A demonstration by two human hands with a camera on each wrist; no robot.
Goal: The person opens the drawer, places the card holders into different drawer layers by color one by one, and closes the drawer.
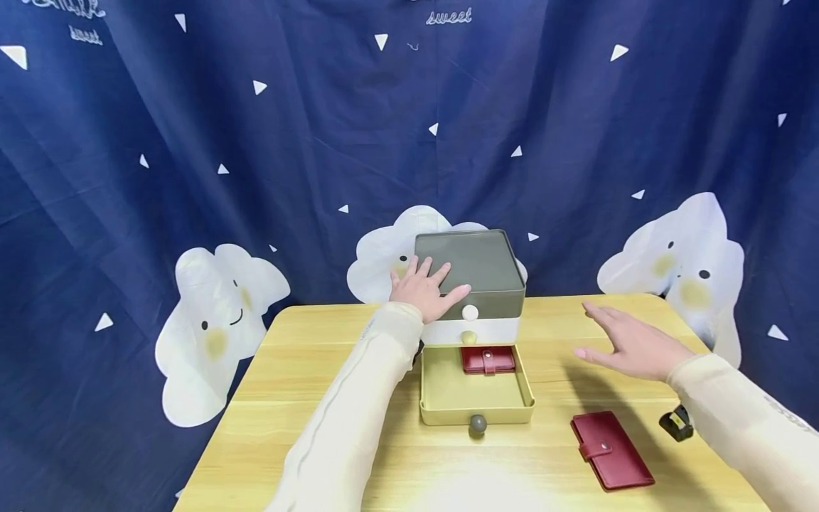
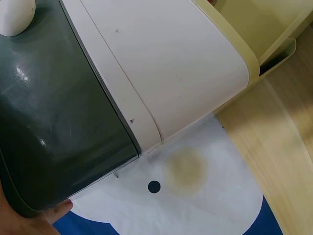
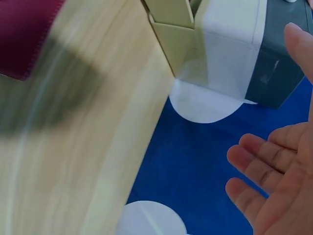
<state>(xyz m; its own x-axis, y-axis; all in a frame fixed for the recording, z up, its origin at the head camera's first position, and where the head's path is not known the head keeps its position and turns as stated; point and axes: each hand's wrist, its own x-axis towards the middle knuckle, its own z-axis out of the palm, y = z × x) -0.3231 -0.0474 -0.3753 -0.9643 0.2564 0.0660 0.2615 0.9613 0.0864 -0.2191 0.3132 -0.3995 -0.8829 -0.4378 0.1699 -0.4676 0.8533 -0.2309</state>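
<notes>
A small three-tier drawer box stands at the back of the table, with a dark grey top drawer [image 1: 493, 304], a white middle one [image 1: 448, 331] and a yellow bottom drawer [image 1: 476, 414] pulled out. Inside the yellow drawer, toward its back, lies a dark red wallet [image 1: 473, 360] with a snap strap. My left hand [image 1: 422, 291] rests with spread fingers on the left front of the grey top. My right hand [image 1: 636, 345] hovers over the table right of the box, fingers extended, holding nothing. Below it a larger red wallet [image 1: 614, 451] lies on the tabletop.
The light wooden table [image 1: 320, 370] ends just behind the box, against a dark blue curtain [image 1: 307, 142] printed with white clouds and triangles. A dark grey round knob [image 1: 478, 424] sticks out from the yellow drawer's front. A black strap device [image 1: 676, 423] hangs at the right wrist.
</notes>
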